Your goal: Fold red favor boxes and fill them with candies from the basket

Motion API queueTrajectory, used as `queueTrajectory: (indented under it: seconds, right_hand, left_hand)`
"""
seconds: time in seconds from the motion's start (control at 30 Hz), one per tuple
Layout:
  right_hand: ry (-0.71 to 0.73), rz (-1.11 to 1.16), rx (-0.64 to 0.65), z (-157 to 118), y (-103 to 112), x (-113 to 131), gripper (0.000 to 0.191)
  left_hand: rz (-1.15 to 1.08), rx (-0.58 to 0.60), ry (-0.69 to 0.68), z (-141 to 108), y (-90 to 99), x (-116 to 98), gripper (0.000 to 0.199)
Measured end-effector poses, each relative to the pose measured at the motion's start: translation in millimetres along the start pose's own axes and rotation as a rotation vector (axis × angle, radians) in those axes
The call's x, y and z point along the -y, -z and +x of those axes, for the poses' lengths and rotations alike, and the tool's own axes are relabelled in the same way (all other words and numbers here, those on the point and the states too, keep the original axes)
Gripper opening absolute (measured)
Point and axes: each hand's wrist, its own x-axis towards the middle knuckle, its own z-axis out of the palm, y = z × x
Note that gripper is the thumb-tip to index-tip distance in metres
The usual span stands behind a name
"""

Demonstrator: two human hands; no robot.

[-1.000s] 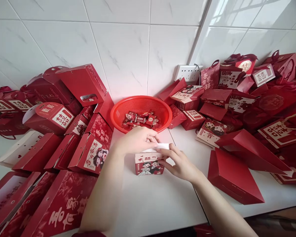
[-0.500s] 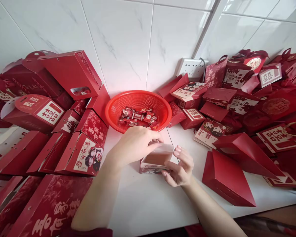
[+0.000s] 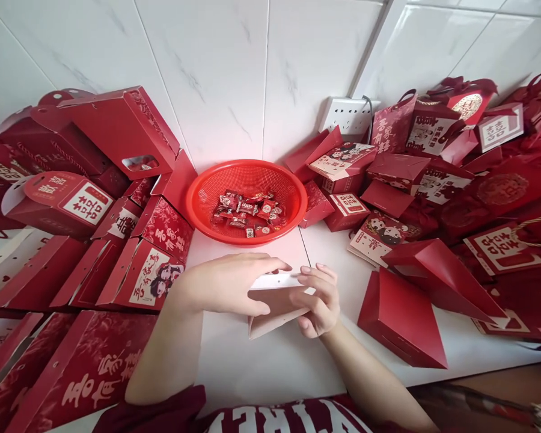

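A small paper box [image 3: 277, 310] with a pale inside is held just above the white table, its top open toward me. My left hand [image 3: 234, 282] reaches over its left side, thumb at the near part and fingers along the far edge. On the right side, my right hand [image 3: 319, 299] grips the box between thumb and curled fingers. Beyond both hands stands a red plastic basket [image 3: 198, 210] with several red wrapped candies [image 3: 247, 210] in it. The outer faces of the box are mostly hidden.
Red boxes [image 3: 157, 276] crowd the left side in rows. More red boxes and bags [image 3: 401, 319] are piled on the right. A white power strip [image 3: 348, 114] leans at the tiled wall [image 3: 216, 72] behind the basket.
The box has tilted and its flaps stand differently, with a pale flap now at the far edge. My left hand has moved left and spread round it. The view has shifted slightly.
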Motion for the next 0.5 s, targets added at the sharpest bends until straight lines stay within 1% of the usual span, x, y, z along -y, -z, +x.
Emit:
queueTrajectory:
  seconds: [0.17, 0.23, 0.3, 0.37, 0.43, 0.5]
  right_hand:
    - [-0.053, -0.007, -0.027, 4.6, 2.5, -7.0, 0.039]
    - [-0.055, -0.015, -0.045, 8.9, 2.9, -9.0, 0.04]
    - [-0.026, -0.008, -0.056, 14.8, 3.2, -8.7, 0.032]
    - [-0.004, -0.004, -0.053, 20.4, 3.2, -6.3, 0.02]
    - [-0.024, -0.02, -0.036, 23.6, 3.0, -2.5, 0.01]
    - [-0.075, -0.04, -0.017, 24.5, 2.3, 1.8, 0.007]
  left_hand:
    - [-0.059, -0.018, 0.014, -7.0, 6.1, 9.1, 0.058]
    - [-0.056, -0.024, 0.03, -8.1, 8.0, 13.9, 0.059]
    - [-0.05, -0.03, 0.05, -8.6, 9.1, 18.0, 0.058]
    - [-0.052, -0.038, 0.064, -9.1, 9.5, 20.7, 0.062]
    - [-0.041, -0.048, 0.046, -9.9, 9.1, 21.6, 0.069]
    - [-0.012, -0.063, -0.002, -10.3, 8.0, 20.8, 0.074]
